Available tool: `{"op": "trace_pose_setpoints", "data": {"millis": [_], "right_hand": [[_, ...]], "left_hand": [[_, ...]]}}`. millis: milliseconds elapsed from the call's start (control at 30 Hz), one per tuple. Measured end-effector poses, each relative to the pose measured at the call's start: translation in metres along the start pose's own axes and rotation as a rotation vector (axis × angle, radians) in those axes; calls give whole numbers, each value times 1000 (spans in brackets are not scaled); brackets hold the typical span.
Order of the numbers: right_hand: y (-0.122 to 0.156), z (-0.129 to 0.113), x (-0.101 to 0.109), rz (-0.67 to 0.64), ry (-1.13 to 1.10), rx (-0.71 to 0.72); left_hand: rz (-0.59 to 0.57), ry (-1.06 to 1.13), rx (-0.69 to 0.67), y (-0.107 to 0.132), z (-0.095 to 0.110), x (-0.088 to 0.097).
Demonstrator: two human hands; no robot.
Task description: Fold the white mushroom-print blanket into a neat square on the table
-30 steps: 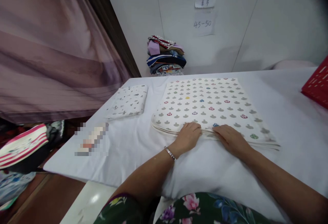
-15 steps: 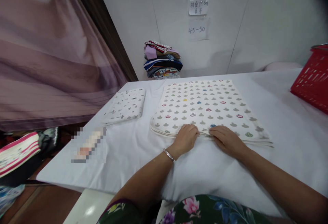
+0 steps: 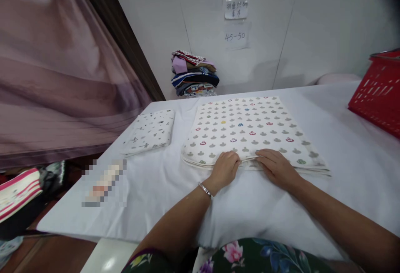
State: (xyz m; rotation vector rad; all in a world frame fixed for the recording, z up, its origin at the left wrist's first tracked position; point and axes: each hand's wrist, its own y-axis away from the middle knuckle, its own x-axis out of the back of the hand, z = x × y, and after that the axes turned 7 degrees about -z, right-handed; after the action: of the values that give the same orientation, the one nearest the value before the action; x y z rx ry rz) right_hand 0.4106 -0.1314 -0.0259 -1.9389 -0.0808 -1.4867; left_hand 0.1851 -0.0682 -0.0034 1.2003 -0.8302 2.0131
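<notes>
A white cloth (image 3: 246,125) printed with grey and coloured motifs lies spread in layers on the table, its edges stacked at the near side. My left hand (image 3: 225,165), with a silver bracelet at the wrist, is closed on the near edge, left of its middle. A short way to the right, my right hand (image 3: 276,167) grips the same edge, thumb underneath and fingers on top. Between the hands the top layer is raised a little, showing the layer below. Left of this cloth rests a smaller folded white cloth (image 3: 151,130) with a sparse grey print.
A white tablecloth (image 3: 162,198) covers the table. Folded fabrics (image 3: 194,75) are piled at the back by the wall. A red basket (image 3: 379,94) stands at the right. A blurred-out item (image 3: 104,183) lies at the left front. A pinkish curtain (image 3: 62,65) hangs on the left.
The near edge of the top layer has risen slightly between my hands. Both hands keep nearly the same place on the cloth. The view has shifted a little.
</notes>
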Motion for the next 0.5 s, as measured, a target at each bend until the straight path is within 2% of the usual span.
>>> {"op": "trace_pose_setpoints", "data": {"millis": [233, 500], "right_hand": [[-1, -2, 1, 52, -5, 16], [-4, -2, -1, -38, 34, -22]], "left_hand": [[21, 27, -3, 0, -1, 0], [30, 42, -9, 0, -1, -1]]}}
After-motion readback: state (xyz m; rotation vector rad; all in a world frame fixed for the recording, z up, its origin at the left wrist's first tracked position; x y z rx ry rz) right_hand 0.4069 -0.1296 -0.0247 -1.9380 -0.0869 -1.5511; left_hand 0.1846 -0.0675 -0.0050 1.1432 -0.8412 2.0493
